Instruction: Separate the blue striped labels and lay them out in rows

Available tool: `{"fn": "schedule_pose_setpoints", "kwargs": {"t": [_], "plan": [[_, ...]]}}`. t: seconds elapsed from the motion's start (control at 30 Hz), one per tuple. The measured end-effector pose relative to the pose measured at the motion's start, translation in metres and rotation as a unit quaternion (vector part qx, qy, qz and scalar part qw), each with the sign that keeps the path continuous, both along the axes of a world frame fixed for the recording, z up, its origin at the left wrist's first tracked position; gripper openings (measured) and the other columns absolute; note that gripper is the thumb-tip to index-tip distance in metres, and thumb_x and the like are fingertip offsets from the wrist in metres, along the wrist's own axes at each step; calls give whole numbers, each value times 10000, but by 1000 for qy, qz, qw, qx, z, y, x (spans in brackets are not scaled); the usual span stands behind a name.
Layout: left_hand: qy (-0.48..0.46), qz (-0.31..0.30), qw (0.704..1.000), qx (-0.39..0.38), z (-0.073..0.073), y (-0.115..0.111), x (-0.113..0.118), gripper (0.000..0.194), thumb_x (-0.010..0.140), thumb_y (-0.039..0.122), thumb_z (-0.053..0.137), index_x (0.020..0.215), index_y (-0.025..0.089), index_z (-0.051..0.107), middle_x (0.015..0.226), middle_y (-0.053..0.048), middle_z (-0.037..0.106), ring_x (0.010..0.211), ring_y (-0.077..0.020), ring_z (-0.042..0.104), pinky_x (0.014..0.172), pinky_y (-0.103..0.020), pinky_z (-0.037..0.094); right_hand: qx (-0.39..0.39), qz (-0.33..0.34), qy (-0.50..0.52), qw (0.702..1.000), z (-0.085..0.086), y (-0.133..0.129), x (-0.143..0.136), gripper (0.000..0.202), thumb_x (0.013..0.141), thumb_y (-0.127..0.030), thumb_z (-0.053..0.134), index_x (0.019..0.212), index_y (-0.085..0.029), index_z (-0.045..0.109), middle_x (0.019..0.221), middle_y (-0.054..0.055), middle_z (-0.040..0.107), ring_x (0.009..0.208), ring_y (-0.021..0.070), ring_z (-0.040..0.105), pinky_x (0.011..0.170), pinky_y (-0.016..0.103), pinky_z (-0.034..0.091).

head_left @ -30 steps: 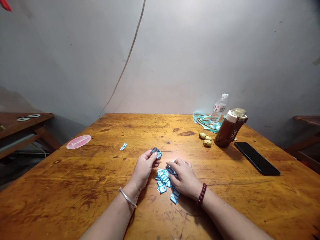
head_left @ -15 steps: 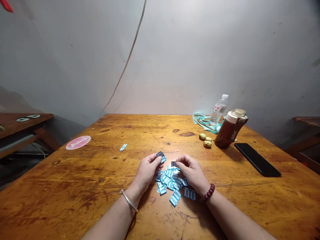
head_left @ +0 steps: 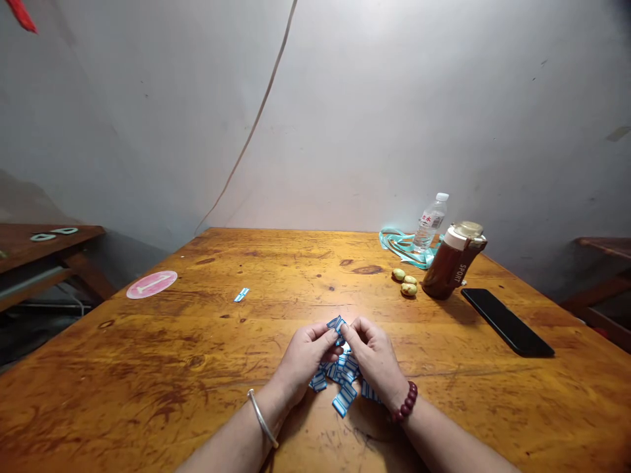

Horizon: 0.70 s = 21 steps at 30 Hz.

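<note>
Small blue-and-white striped cards [head_left: 344, 397] lie in a loose pile on the wooden table [head_left: 162, 361], partly hidden beneath my hands. My left hand [head_left: 305, 358] pinches a few of these cards [head_left: 335, 323] between thumb and fingers, just above the pile. Right beside it, my right hand [head_left: 375, 360] has its thumb and fingertips closed on a card at the same small bunch, so both hands nearly touch. One more striped piece [head_left: 241, 295] lies apart, farther back on the left.
A pink oval sign [head_left: 152, 284] is at the table's left edge. To the right are several yellowish small round items [head_left: 409, 289], a brown sport bottle [head_left: 446, 263], a clear water bottle [head_left: 430, 223], a turquoise strap [head_left: 394, 242] and a black phone [head_left: 507, 322]. A wall stands behind.
My right hand has lifted a card from the pile and met my left hand, which moved right and slightly down. The two hands' cards are now together.
</note>
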State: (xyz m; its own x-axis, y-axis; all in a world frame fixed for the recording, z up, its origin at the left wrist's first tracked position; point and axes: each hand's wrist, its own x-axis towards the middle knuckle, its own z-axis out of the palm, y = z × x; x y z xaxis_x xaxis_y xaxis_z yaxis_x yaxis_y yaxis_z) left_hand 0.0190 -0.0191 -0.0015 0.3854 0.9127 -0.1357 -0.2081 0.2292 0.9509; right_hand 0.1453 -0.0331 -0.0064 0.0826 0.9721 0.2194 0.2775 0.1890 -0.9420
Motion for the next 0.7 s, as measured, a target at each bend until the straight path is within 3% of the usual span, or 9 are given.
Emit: {"fn": "schedule_pose_setpoints", "kwargs": {"t": [0.23,0.43,0.53,0.6,0.7], "plan": [[-11,-2,1000,-5,0,0,-1,253,701,330,572,831,118,617,725,-29,575,636,-85,510,587,-185,391,24,-17,-69,997,-6,4,1,319,791,-346,416,531,-165,377,528,-41,368,517,80,360,476,192,281],[26,10,999,22,0,1,-2,216,694,323,569,745,116,603,634,-4,549,541,-68,462,511,-175,352,45,-10,-115,992,-5,-1,-1,318,775,-339,447,516,-164,391,521,-36,374,504,81,366,465,194,272],[47,14,998,30,1,1,-3,205,691,321,563,703,118,586,565,21,506,482,-56,415,465,-171,315,66,-5,-109,992,-1,-2,2,155,743,-307,496,684,-165,514,604,-16,462,549,94,416,497,198,315],[67,13,997,42,1,1,-3,216,689,331,563,681,116,577,533,31,482,461,-54,397,451,-174,303,84,-3,-92,992,3,-1,5,167,733,-270,507,863,-172,540,677,-1,507,587,105,444,539,208,349],[94,12,993,65,-1,3,-2,247,683,354,567,639,111,561,509,33,465,453,-56,390,442,-177,299,83,22,-64,994,7,1,9,137,745,-255,490,822,-175,570,676,4,528,602,112,460,568,218,368]]}}
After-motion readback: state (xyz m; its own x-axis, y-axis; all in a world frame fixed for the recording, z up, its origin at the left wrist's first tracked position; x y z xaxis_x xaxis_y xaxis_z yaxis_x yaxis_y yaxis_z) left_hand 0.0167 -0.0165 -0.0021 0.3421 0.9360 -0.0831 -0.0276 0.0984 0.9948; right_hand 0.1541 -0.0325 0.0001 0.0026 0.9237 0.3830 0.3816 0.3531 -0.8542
